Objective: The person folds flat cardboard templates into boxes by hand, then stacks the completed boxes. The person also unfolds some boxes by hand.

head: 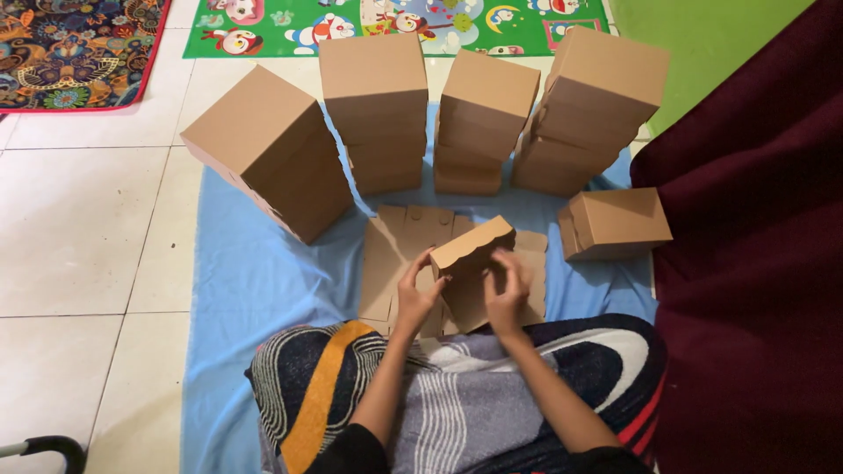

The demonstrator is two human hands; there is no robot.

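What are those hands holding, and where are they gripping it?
Both hands hold a half-folded cardboard box: the left hand grips its left end, the right hand its front wall, near the scalloped edge.

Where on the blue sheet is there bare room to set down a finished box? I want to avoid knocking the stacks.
Bare blue sheet lies left of the flat cardboard, below the leaning stack. A narrow strip shows between the flat cardboard and the single closed box. The back row of stacks is crowded.

- You hold a half-folded brown cardboard box [471, 248] over flat box blanks [402, 241].
- 4 stacks of brown boxes [483, 118] stand behind.
- 1 closed box [616, 223] sits to your right.
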